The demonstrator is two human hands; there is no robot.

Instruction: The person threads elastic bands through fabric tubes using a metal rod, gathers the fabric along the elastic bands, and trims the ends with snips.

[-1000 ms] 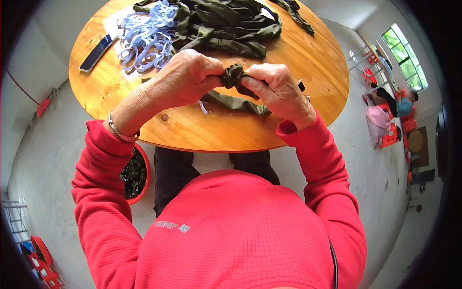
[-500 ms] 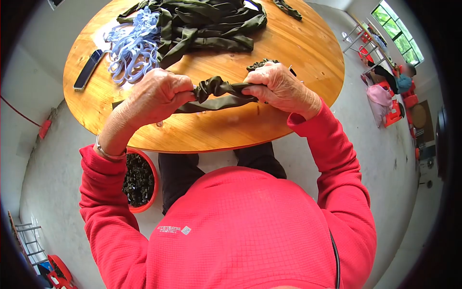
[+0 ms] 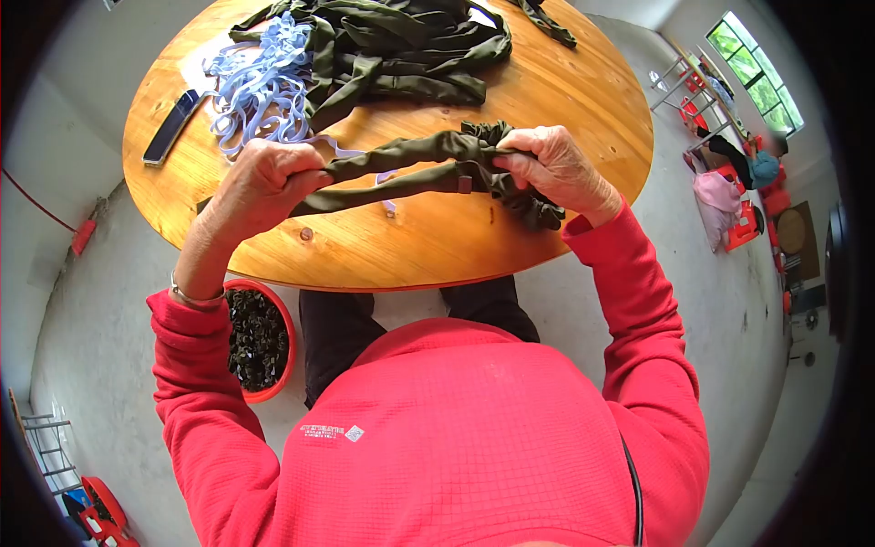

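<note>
We have the fingers of our left hand (image 3: pixel 272 187) and right hand (image 3: pixel 556 173) closed on a dark green fabric strip (image 3: pixel 392 157), which spans the gap between the two grips over the wooden table (image 3: pixel 410 251). Around the right grip, green cloth bunches into ruffles (image 3: pixel 545 214); a second strand (image 3: pixel 383 194) runs nearer us than the held span. Beyond the left grip we see pale blue bands (image 3: pixel 260 91) and, farther left, a dark oblong device (image 3: pixel 171 129). Past the span lies a green cloth pile (image 3: pixel 406 59).

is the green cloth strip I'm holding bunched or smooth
Partly bunched: the strip runs fairly smooth from the left hand, with ruffles beside the right hand.
</note>
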